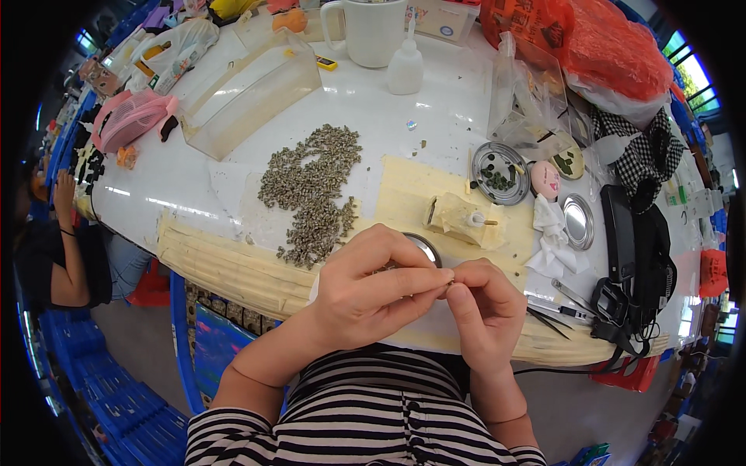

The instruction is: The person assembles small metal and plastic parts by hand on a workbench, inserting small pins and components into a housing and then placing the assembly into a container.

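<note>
Both hands meet above the near edge of the table, fingertips almost touching. My left hand (pixel 373 283) is closed in a pinch, and my right hand (pixel 489 311) pinches from the other side, thumb against forefinger. Whatever sits between the fingertips is too small to name. Partly hidden behind my left hand is a round metal dish (pixel 424 245). Beyond it to the left, a heap of small grey metal pieces (pixel 311 186) is spread over the white table. A yellowish, tape-covered block (pixel 454 216) with a white nozzle-like tip stands just past my hands.
Tweezers (pixel 549 322) and a utility knife (pixel 561 306) lie right of my hands, near a black strap bag (pixel 633 264). A metal dish with dark bits (pixel 499 174), a white squeeze bottle (pixel 406 68) and a clear tray (pixel 252 97) are farther back. Another person's arm (pixel 70 256) is at left.
</note>
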The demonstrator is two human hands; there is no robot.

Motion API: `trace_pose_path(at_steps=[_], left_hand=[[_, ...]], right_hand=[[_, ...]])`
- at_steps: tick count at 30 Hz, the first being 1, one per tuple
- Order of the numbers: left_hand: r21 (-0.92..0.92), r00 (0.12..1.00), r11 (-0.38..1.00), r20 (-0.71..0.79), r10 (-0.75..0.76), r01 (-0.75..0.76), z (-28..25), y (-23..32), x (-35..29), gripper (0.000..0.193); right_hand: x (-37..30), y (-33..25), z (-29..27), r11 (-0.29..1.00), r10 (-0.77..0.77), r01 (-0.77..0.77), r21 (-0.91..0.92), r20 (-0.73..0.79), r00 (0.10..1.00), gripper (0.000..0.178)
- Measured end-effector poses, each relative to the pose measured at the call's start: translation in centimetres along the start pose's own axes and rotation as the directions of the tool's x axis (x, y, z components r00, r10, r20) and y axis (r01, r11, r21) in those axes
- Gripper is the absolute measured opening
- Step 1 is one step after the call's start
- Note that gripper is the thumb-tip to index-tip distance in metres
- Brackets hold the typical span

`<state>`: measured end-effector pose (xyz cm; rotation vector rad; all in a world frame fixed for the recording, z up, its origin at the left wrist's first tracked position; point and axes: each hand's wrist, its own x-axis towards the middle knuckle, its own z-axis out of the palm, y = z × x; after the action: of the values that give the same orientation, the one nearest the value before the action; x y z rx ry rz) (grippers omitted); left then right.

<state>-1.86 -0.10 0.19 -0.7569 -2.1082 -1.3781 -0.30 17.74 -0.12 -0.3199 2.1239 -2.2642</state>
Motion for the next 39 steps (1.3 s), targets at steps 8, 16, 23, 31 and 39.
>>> trace_pose_path(at_steps=[8, 16, 23, 31, 39], left_hand=[[0.008, 0.999, 1.0, -0.013, -0.029, 0.029, 0.1, -0.1, 0.0, 0.026], [-0.057, 0.995, 0.995, -0.062, -0.08, 0.076, 0.1, 0.1, 0.1, 0.025], [-0.014, 0.999, 0.999, 0.019, 0.039, -0.038, 0.0, 0.0, -0.1, 0.031], [-0.107, 1.0, 0.994, 0.022, 0.012, -0.01, -0.1, -0.1, 0.0, 0.029], [-0.008, 1.0, 1.0, -0.011, -0.02, 0.02, 0.1, 0.0, -0.1, 0.028]], right_hand=[[0.4, -0.1, 0.3, 0.807, -0.461, 0.429, -0.406, 0.021, 0.887, 0.021], [0.1, 0.1, 0.4, 0.87, -0.35, 0.32, -0.376, -0.012, 0.937, 0.022], [0.0, -0.2, 0.2, 0.999, -0.033, 0.034, -0.038, 0.024, 0.999, 0.009], [0.1, -0.9, 0.2, 0.985, 0.059, -0.067, 0.158, 0.056, 0.997, 0.006], [0.1, -0.1, 0.3, 0.901, -0.35, 0.332, -0.279, -0.014, 0.937, 0.014]])
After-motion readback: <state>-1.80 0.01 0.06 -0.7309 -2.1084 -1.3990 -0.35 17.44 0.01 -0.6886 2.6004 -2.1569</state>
